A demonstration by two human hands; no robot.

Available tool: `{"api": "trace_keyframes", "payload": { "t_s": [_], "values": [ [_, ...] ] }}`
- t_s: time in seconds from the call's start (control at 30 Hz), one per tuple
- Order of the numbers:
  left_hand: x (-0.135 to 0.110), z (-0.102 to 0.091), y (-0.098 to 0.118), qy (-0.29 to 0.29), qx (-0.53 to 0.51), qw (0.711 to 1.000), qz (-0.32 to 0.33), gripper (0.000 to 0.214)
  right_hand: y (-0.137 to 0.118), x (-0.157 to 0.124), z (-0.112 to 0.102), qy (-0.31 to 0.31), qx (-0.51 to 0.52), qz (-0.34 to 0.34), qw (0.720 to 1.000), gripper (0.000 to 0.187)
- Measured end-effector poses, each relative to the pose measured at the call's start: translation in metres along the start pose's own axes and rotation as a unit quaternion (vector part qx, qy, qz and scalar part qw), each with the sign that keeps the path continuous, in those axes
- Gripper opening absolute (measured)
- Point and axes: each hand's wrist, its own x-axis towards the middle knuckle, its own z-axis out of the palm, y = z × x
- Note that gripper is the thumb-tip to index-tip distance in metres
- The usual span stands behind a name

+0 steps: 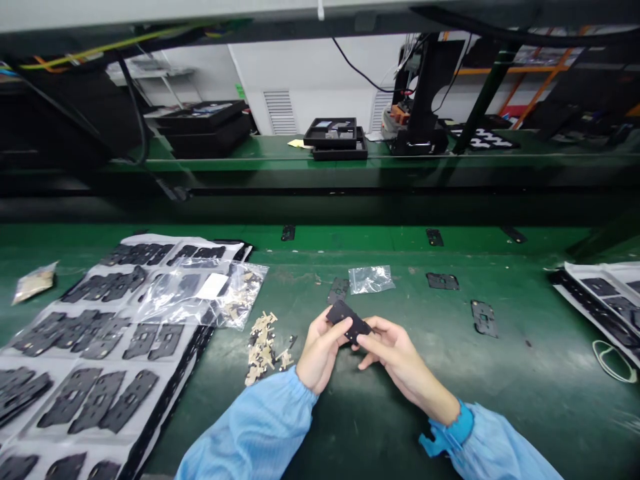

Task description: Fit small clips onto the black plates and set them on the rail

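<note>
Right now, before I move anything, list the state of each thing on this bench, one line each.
Left hand: holding the black plate.
Right hand: holding the plate's other end.
Black plate: lifted off the mat, tilted.
Small clear bag: lying flat on the mat.
Large clear bag: overlapping the backing sheet, beige pieces inside.
Beige pieces: loose heap on the mat.
Backing sheet: spread flat, loaded with black parts.

Factory work room, not home. Long green bench (505,407), rows of small black parts (95,400) on sheets, clear bags (370,280), blue work sleeves (245,433), black trays (333,132) on far bench (225,150), black machine (417,120).
</note>
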Motion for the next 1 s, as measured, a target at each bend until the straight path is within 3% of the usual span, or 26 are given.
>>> {"api": "trace_keyframes", "payload": {
  "t_s": [0.1, 0.17, 0.4, 0.5, 0.63, 0.77, 1.0],
  "values": [
    [-0.001, -0.003, 0.004, -0.008, 0.115, 0.990, 0.085, 0.008, 0.002, 0.002, -0.004, 0.072, -0.035, -0.038, 0.996, 0.022],
    [-0.002, -0.005, 0.007, -0.007, 0.190, 0.972, 0.137, 0.006, 0.001, 0.003, -0.007, 0.088, -0.077, -0.065, 0.991, 0.022],
    [-0.001, -0.004, 0.006, -0.031, 0.283, 0.943, 0.174, 0.011, -0.004, -0.001, -0.010, 0.037, -0.255, -0.148, 0.955, 0.016],
    [-0.001, -0.003, 0.007, -0.035, 0.328, 0.921, 0.206, 0.010, -0.007, -0.003, -0.013, 0.023, -0.356, -0.196, 0.913, 0.019],
    [-0.001, -0.002, 0.010, -0.038, 0.382, 0.886, 0.260, 0.008, -0.012, -0.004, -0.020, -0.008, -0.484, -0.274, 0.831, 0.023],
    [-0.001, -0.002, 0.009, -0.052, 0.418, 0.857, 0.296, 0.009, -0.011, -0.004, -0.028, -0.038, -0.563, -0.311, 0.765, 0.026],
    [-0.003, -0.002, 0.008, -0.078, 0.493, 0.805, 0.321, 0.013, -0.008, -0.004, -0.033, -0.060, -0.646, -0.305, 0.697, 0.027]
  ]
}}
